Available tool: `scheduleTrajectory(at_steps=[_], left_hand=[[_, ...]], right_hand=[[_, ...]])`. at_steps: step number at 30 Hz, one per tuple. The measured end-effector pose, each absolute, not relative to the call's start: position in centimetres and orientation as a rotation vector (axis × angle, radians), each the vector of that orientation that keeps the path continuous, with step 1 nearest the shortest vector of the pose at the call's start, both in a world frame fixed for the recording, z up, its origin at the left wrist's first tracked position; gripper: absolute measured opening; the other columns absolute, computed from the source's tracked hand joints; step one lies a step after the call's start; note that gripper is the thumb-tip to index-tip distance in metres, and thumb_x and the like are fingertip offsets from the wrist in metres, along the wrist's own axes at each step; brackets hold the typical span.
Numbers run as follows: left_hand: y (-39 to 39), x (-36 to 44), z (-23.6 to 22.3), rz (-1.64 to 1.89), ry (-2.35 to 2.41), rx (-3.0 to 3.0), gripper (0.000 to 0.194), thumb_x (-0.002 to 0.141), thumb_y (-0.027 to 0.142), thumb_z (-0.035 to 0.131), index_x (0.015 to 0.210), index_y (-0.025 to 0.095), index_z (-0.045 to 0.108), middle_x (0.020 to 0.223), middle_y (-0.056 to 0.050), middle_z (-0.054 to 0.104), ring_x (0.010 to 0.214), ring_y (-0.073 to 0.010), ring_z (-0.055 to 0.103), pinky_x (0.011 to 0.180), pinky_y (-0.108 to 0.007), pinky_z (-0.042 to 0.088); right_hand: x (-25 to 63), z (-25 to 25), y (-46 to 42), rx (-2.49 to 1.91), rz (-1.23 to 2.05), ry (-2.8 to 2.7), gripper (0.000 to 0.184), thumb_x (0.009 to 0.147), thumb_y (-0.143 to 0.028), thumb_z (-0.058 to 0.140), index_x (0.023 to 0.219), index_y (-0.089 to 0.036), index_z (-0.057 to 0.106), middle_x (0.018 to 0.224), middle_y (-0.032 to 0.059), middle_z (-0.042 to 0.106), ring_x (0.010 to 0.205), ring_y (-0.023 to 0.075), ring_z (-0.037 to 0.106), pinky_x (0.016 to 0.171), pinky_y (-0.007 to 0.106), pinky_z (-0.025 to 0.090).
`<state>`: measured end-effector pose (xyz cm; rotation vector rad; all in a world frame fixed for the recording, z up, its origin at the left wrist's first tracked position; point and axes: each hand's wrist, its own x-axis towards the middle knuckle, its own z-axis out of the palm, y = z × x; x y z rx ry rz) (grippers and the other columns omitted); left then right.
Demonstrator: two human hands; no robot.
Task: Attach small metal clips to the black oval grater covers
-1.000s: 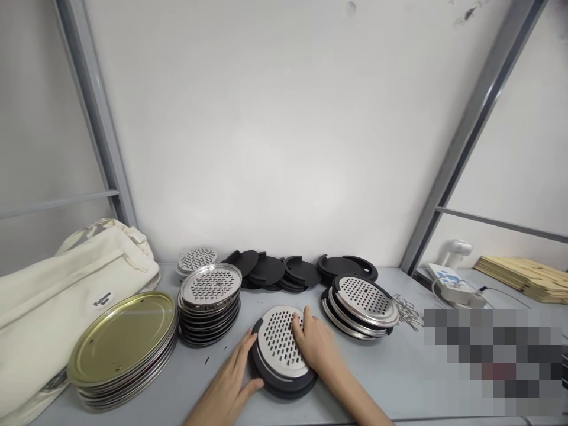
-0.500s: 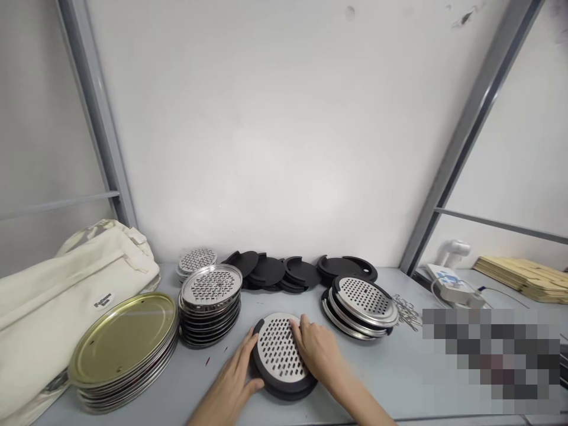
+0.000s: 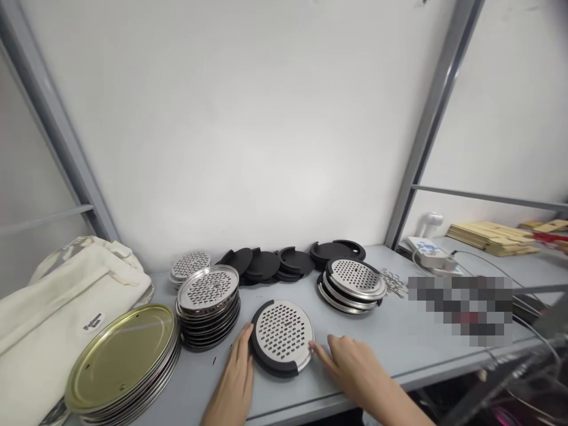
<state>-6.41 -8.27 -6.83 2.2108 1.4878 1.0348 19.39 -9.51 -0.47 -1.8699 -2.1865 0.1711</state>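
Head view: the perforated metal disc (image 3: 284, 328) is lying on the grey surface (image 3: 399, 331), front and centre, holes facing up. A black holder (image 3: 270, 364) is wrapping its left and near edge; bare metal is showing along the right edge.

Left hand (image 3: 235, 378) is resting unclenched, fingers straight, fingertips touching the holder's left side. Right hand (image 3: 352, 364) is extending its index finger, tip touching the disc's right edge; other fingers are curling loosely. Can't tell whether its thumb is pinching anything.

Left of the disc, a stack of perforated metal discs (image 3: 208, 290) is standing, dark rims showing below; a smaller stack (image 3: 190, 265) is sitting just behind. Gold-topped plates (image 3: 124, 358) are piling up nearer left, with a cream bag (image 3: 84, 290) slumping beside them.

Black holders (image 3: 261, 264) are overlapping in a row by the wall (image 3: 244, 118). Right of centre, a stack of discs in black holders (image 3: 355, 278) is leaning unevenly, wire pieces (image 3: 393, 284) lying just beside it. Farther right, wooden boards (image 3: 483, 236) are lying piled. Pixelation is hiding one patch.
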Motion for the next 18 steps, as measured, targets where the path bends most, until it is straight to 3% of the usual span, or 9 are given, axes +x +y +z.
scheduleTrajectory(at_steps=[5, 9, 12, 14, 18], left_hand=[[-8.1, -6.6, -6.9, 0.938, 1.408, 2.296, 0.052, 0.092, 0.015, 0.03, 0.142, 0.027, 0.03, 0.151, -0.004, 0.028, 0.137, -0.0207, 0.031, 0.113, -0.046, 0.028], [-8.1, -6.7, -6.7, 0.926, 1.404, 2.286, 0.053, 0.091, 0.015, 0.032, 0.143, 0.027, 0.031, 0.15, -0.004, 0.03, 0.136, -0.0209, 0.032, 0.113, -0.045, 0.029], [-8.3, -6.7, -6.3, 0.91, 1.398, 2.294, 0.055, 0.09, 0.014, 0.032, 0.144, 0.027, 0.029, 0.15, -0.005, 0.029, 0.137, -0.0209, 0.031, 0.113, -0.046, 0.028], [-8.5, -6.7, -6.1, 0.885, 1.407, 2.294, 0.055, 0.091, 0.014, 0.031, 0.144, 0.028, 0.028, 0.151, -0.005, 0.027, 0.138, -0.0207, 0.03, 0.113, -0.046, 0.028], [-8.7, -6.6, -5.7, 0.87, 1.435, 2.289, 0.053, 0.091, 0.016, 0.031, 0.143, 0.027, 0.031, 0.151, -0.006, 0.028, 0.138, -0.0212, 0.029, 0.113, -0.045, 0.027]], right_hand=[[23.2, 1.9, -11.7, -2.064, 0.356, -2.201, 0.038, 0.089, -0.047, 0.044, 0.072, -0.021, 0.064, 0.069, 0.0086, 0.066, 0.065, 0.0242, 0.063, 0.056, 0.029, 0.037], [29.2, 3.6, -9.5, -2.293, 0.594, -1.917, 0.039, 0.092, -0.042, 0.038, 0.068, -0.019, 0.059, 0.048, 0.0038, 0.06, 0.048, 0.0192, 0.059, 0.054, 0.028, 0.037], [34.1, 3.3, -6.0, -2.486, 0.235, -1.605, 0.03, 0.092, -0.033, 0.04, 0.075, -0.018, 0.06, 0.064, 0.0085, 0.067, 0.063, 0.0223, 0.065, 0.058, 0.029, 0.039], [36.4, 1.9, -3.7, -2.506, -0.071, -1.431, 0.024, 0.092, -0.03, 0.04, 0.091, -0.017, 0.06, 0.082, 0.0126, 0.069, 0.077, 0.0257, 0.066, 0.059, 0.029, 0.038], [37.9, -2.8, -1.2, -2.352, -0.318, -1.4, 0.027, 0.091, -0.029, 0.043, 0.105, -0.01, 0.054, 0.092, 0.0163, 0.065, 0.085, 0.0262, 0.064, 0.066, 0.029, 0.042]])
